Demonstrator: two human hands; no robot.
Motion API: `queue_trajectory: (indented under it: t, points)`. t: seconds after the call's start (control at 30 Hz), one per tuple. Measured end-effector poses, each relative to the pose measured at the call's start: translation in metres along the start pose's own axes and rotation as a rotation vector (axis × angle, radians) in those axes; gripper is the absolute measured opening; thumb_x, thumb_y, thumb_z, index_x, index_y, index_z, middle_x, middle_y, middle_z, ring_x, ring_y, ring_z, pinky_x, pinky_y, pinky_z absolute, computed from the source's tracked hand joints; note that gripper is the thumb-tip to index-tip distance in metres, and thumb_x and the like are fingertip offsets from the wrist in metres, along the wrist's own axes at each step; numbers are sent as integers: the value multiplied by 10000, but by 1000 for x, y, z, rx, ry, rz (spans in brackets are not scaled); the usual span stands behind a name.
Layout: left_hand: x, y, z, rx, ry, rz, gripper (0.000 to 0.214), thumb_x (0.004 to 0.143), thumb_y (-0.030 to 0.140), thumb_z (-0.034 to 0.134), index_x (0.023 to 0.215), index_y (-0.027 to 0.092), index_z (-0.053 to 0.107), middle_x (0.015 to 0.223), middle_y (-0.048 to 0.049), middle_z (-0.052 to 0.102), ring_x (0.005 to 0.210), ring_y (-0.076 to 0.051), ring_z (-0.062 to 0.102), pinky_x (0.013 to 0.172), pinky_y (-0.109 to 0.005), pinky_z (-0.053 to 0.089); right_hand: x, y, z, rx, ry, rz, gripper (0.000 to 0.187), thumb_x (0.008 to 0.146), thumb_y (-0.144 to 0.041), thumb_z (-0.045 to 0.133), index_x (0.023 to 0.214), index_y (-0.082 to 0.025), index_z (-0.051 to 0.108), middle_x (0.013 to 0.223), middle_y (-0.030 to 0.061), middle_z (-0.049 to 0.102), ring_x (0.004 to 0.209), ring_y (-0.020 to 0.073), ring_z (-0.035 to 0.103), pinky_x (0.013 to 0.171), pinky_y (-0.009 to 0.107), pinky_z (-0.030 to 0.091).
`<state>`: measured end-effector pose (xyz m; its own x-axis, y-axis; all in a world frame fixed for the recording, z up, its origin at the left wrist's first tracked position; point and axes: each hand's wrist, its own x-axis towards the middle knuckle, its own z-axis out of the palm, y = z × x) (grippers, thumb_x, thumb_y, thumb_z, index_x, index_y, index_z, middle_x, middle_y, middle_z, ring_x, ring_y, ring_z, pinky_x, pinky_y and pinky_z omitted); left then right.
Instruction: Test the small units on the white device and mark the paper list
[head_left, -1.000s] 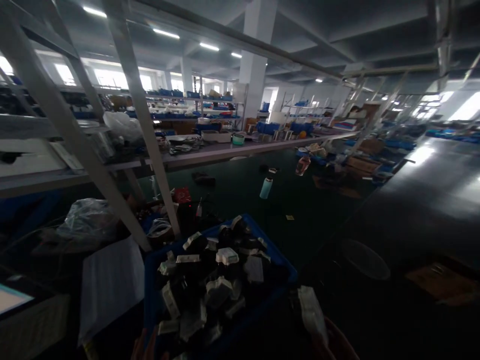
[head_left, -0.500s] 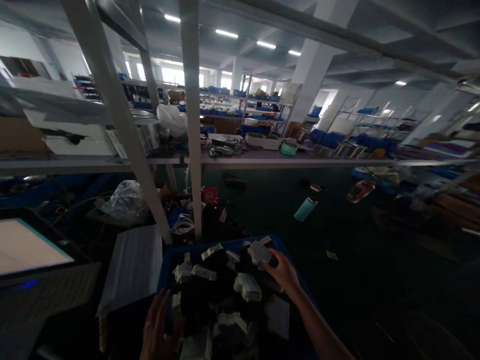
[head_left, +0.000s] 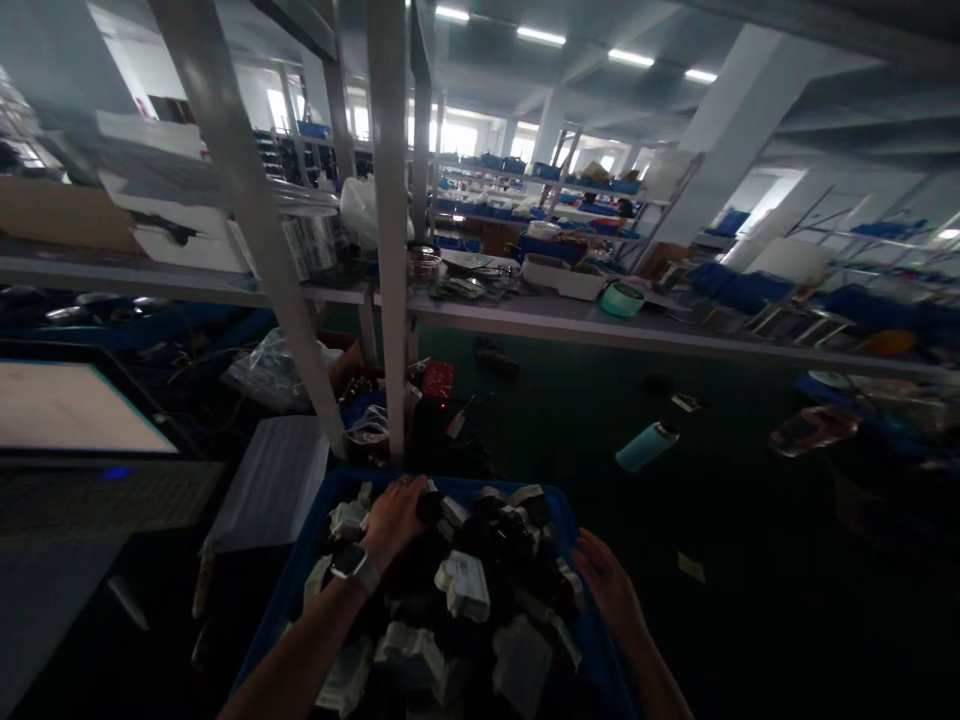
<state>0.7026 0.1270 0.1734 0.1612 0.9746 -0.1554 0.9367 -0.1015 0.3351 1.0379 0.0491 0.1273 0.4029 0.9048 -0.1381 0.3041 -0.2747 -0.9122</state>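
A blue plastic bin (head_left: 341, 480) in front of me holds many pale moulded parts with dark sections; one pale part (head_left: 463, 585) lies near its middle. My left hand (head_left: 396, 518), with a watch (head_left: 349, 562) on the wrist, reaches over the bin to its far side. Its fingers curl down around a pale part there, mostly hidden by the hand. At the bin's right rim is my right hand (head_left: 609, 588), slightly blurred, with fingers stretched out along the edge and no part visible in it.
On the left stand a laptop (head_left: 82, 410) and a pale sheet-like stack (head_left: 274, 480). Metal posts (head_left: 388, 240) rise behind the bin, beside a long shelf (head_left: 525, 318) loaded with goods. A teal bottle (head_left: 646, 447) lies on the dark surface at right.
My right hand has let go of a pale part and drawn to the bin's right rim. My left hand has moved from the left edge to the far side. The view has turned left.
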Motion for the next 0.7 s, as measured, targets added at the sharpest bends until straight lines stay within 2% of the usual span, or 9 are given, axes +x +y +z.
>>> queue_trajectory:
  t: [0.1, 0.17, 0.23, 0.3, 0.4, 0.5, 0.6, 0.7]
  points:
    - [-8, 15, -10, 19, 53, -38, 578, 673, 214, 657, 1226, 214, 487, 1193, -85, 563, 1063, -256, 547, 839, -343, 461, -8, 24, -28, 154, 47, 25, 708, 526, -634, 696, 1061, -179, 604, 1032, 118, 664, 1007, 286, 607, 823, 381, 516]
    - [-20, 34, -14, 3, 129, -10, 589, 681, 167, 635, 1243, 228, 470, 1215, -72, 550, 1086, -243, 528, 880, -348, 449, -15, 40, -45, 206, 59, 43, 688, 539, -636, 697, 1052, -185, 612, 1033, 115, 664, 1001, 284, 610, 821, 380, 520]
    - [-37, 59, -11, -47, 214, 101, 639, 649, 114, 641, 1251, 243, 468, 1235, -59, 543, 1116, -227, 510, 929, -344, 433, -24, 52, -57, 234, 60, 53, 661, 575, -624, 690, 1064, -187, 610, 1053, 114, 660, 1022, 283, 602, 846, 384, 512]
    - [-53, 86, 1, -94, 242, 254, 695, 617, 89, 656, 1266, 250, 467, 1254, -58, 540, 1143, -225, 497, 951, -343, 430, -34, 58, -61, 258, 35, 54, 633, 624, -595, 680, 1105, -192, 596, 1092, 112, 650, 1054, 282, 587, 873, 389, 500]
    - [-70, 117, 34, -62, 178, 407, 675, 673, 98, 614, 1306, 259, 443, 1263, -58, 552, 1157, -217, 501, 982, -360, 416, -51, 61, -52, 298, -50, 26, 588, 715, -549, 637, 1190, -214, 552, 1175, 110, 617, 1089, 281, 570, 881, 395, 498]
    - [-79, 127, 67, 53, 151, 481, 597, 781, 68, 485, 1327, 298, 417, 1297, -28, 541, 1223, -205, 458, 1082, -436, 297, -67, 61, -35, 294, -157, -101, 539, 773, -497, 601, 1241, -247, 506, 1291, 106, 538, 1138, 277, 538, 894, 402, 494]
    - [-97, 122, 80, 147, 255, 417, 644, 800, 57, 465, 1375, 316, 337, 1421, -37, 408, 1323, -247, 334, 1092, -496, 249, -80, 57, -20, 150, -194, -298, 559, 814, -447, 566, 1323, -278, 409, 1378, 99, 446, 1211, 278, 475, 937, 438, 467]
    - [-130, 106, 75, 174, 387, 285, 764, 757, 98, 564, 1423, 276, 234, 1501, -85, 243, 1377, -302, 202, 1087, -520, 245, -90, 49, -8, -89, -190, -536, 630, 824, -417, 562, 1389, -301, 309, 1435, 96, 358, 1294, 304, 364, 990, 505, 406]
